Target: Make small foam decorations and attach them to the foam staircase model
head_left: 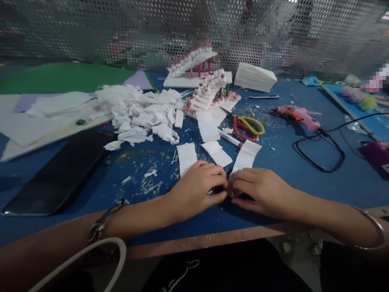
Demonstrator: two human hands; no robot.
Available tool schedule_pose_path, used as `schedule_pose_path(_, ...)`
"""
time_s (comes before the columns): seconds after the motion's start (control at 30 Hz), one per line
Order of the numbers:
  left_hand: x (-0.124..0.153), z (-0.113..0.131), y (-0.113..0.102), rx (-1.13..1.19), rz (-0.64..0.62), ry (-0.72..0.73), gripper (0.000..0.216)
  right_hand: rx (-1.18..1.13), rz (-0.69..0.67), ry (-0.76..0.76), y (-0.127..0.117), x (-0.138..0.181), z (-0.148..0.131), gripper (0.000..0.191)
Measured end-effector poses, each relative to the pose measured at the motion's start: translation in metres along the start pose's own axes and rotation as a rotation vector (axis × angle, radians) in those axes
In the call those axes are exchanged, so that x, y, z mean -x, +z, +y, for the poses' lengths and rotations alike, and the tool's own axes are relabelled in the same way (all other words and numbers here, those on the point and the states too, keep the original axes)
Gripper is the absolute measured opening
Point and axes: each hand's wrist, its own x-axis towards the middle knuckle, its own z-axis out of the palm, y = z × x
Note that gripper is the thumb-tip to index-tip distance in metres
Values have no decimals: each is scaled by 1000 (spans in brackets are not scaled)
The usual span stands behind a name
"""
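My left hand point(202, 184) and my right hand point(261, 190) meet at the fingertips near the table's front edge. A white paper strip point(246, 156) runs down into the pinched fingers of my right hand. My left hand's fingers are curled and pressed together at the same spot; what they pinch is hidden. Another paper strip point(187, 156) lies just behind my left hand. Between the two strips rests a short paper piece point(217, 152). A white marker point(230, 138) lies diagonally behind them, beside scissors point(247, 126) with red and yellow handles.
Behind are a heap of crumpled white paper point(142, 111) and a small model staircase point(209, 91). A black phone point(60, 174) lies left. On the right are a pink glue gun point(299, 116) with its black cord point(337, 152) and a purple object point(377, 156). Perforated metal point(121, 32) stands behind.
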Motion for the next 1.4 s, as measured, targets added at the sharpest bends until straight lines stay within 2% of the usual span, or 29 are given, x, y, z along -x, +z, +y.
schedule_pose_path(0.2, -2, 0, 1, 76, 11, -32, 8, -119, 36, 80, 3, 1, 0, 14)
schedule_pose_path(0.33, -4, 2, 1, 25, 16, -55, 10, -190, 51, 176, 5, 0, -1, 7)
schedule_pose_path(0.47, -4, 2, 2, -49, 9, -53, 9, -199, 52, 202, 6, -1, 0, 6)
schedule_pose_path(0.6, -4, 0, 2, -62, -5, -42, 6, -208, 32, 145, 4, 1, 1, 17)
schedule_pose_path(0.77, -4, -2, 1, -59, 9, -17, 4, -163, 17, 79, 5, 2, 2, 7)
schedule_pose_path(1.0, -5, -3, 1, -81, 15, 16, 4, 101, 82, -41, 7, 5, -2, 18)
schedule_pose_path(1.27, -2, -6, -1, -82, -34, 142, 9, 135, 102, -62, 6, 4, -3, 16)
schedule_pose_path(1.4, -2, -6, 0, -118, -40, 143, 11, 183, 70, -60, 5, 6, -2, 13)
